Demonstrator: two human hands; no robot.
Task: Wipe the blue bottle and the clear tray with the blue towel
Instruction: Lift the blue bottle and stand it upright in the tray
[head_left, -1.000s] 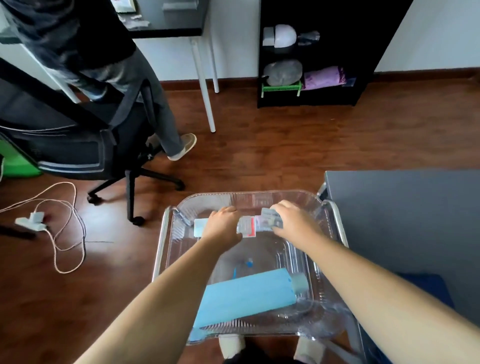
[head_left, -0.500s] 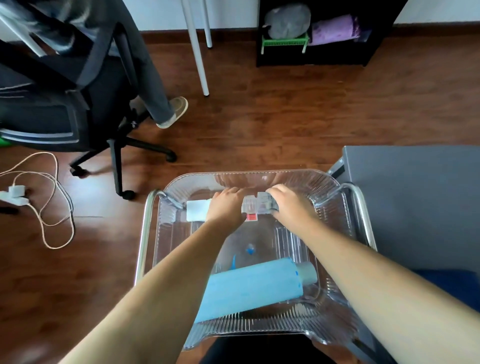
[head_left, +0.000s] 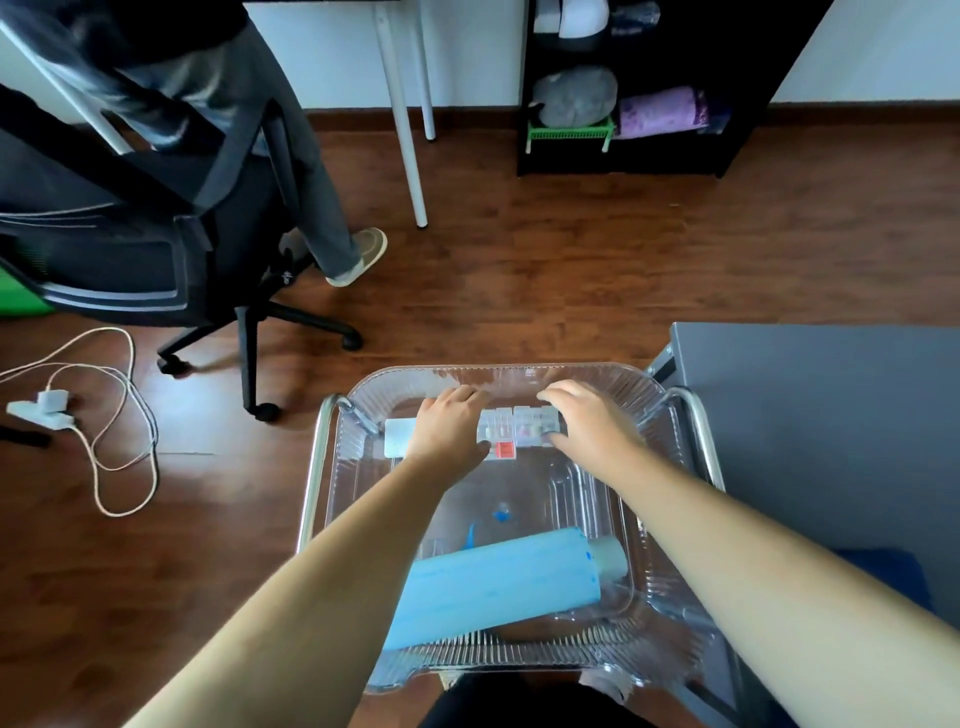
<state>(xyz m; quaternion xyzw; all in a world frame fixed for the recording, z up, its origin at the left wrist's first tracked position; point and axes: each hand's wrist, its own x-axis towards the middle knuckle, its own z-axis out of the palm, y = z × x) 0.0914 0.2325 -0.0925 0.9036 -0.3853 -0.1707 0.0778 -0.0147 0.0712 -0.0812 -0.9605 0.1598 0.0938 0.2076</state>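
At the far end of the clear tray (head_left: 660, 415), toward twelve o'clock, a small clear compartmented box (head_left: 519, 431) is gripped from both ends. The left hand (head_left: 451, 428) is curled over its nine o'clock end, fingers over the far edge and thumb pressed against the near side beside a red label (head_left: 504, 450). The right hand (head_left: 587, 423) is closed on the three o'clock end in the same manner, with its thumb tucked along the box's near edge. A white flat card or lid (head_left: 401, 441) is seen protruding from under the left hand; whether it belongs to the box cannot be told.

The tray is made of transparent, glossy plastic with ribbed, flared walls and rounded corners, and is set on a frame of chromed tubing (head_left: 314, 467). At six o'clock within it, the blue bottle (head_left: 498, 592) is laid on its side, a matte light-blue cylinder with a grey cap (head_left: 609, 557) pointed toward three o'clock. Its base end is hidden by the left forearm. Small blue marks on the tray floor near its middle are too small to be identified.

A grey tabletop (head_left: 831, 426) is placed at three o'clock, just beside the tray, and on it a dark blue patch of cloth (head_left: 893, 577), probably the blue towel, is mostly hidden behind the right forearm. A black office chair (head_left: 156, 260) and a coiled cable (head_left: 119, 415) are seen on the wooden floor at ten o'clock.
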